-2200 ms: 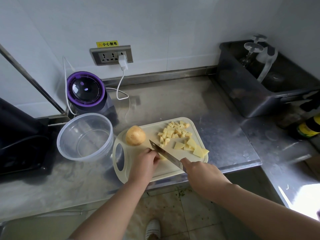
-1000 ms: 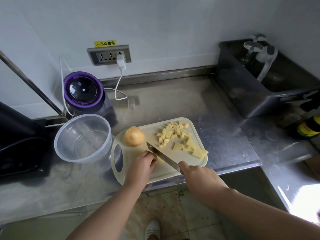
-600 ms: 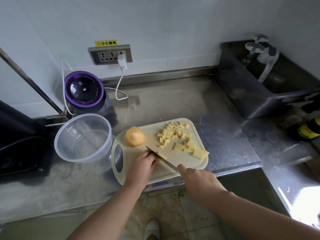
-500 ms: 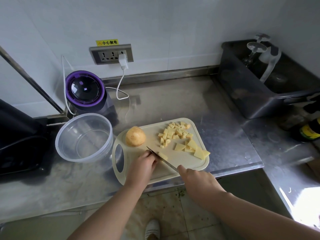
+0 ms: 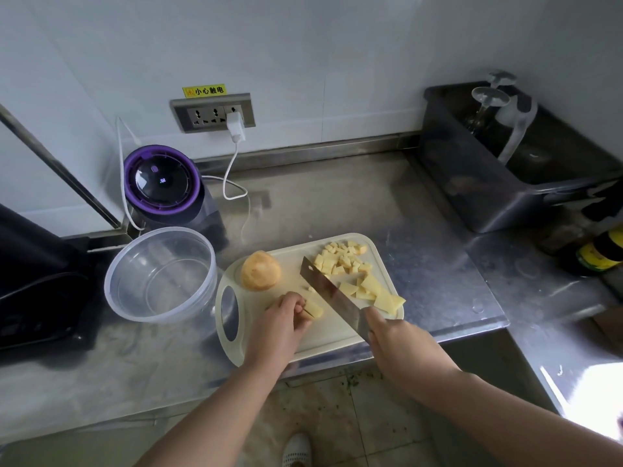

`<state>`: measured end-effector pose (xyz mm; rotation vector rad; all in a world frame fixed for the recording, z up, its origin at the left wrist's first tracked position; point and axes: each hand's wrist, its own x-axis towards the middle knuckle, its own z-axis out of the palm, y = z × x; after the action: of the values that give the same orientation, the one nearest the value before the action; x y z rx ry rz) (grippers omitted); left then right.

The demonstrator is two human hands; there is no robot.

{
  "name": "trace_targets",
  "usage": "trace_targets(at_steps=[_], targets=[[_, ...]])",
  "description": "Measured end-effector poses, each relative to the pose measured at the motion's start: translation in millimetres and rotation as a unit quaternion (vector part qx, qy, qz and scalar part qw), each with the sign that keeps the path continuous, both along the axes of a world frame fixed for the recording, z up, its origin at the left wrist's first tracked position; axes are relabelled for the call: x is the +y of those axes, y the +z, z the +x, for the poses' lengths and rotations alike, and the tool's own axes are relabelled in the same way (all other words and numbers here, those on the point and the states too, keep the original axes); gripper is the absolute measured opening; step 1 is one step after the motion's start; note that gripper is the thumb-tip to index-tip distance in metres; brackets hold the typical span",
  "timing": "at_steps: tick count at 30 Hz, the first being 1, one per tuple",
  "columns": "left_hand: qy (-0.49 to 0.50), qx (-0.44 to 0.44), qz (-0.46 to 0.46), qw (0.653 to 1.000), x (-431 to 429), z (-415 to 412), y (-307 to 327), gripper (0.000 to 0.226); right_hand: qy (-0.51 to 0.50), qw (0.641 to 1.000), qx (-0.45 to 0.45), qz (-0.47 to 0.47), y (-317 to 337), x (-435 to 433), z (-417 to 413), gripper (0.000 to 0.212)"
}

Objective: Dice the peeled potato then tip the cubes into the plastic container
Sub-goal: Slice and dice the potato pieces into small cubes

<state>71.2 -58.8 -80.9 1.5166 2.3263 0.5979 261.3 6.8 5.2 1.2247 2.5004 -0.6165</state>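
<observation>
Knife one, container one, board one

Left hand pinches potato strips on cutting board; right hand grips knife, blade tilted, seemingly lifted. Cubes at far edge; plastic container beside board.

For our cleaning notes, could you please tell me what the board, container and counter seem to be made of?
Board: probably plastic, matte cream, with a moulded handle hole. Container: apparently clear plastic, see-through walls, slightly glossy. Counter: apparently stainless steel, brushed grey with dull reflections.
</observation>
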Motion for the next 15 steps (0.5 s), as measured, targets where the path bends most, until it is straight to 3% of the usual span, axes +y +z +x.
trace_targets(at_steps=[15], targets=[[0.062, 0.027, -0.012, 0.998, 17.3, -11.6, -1.2, 0.015, -0.019, 1.000, -0.006, -0.005, 0.0, 7.2, 8.7, 0.031]])
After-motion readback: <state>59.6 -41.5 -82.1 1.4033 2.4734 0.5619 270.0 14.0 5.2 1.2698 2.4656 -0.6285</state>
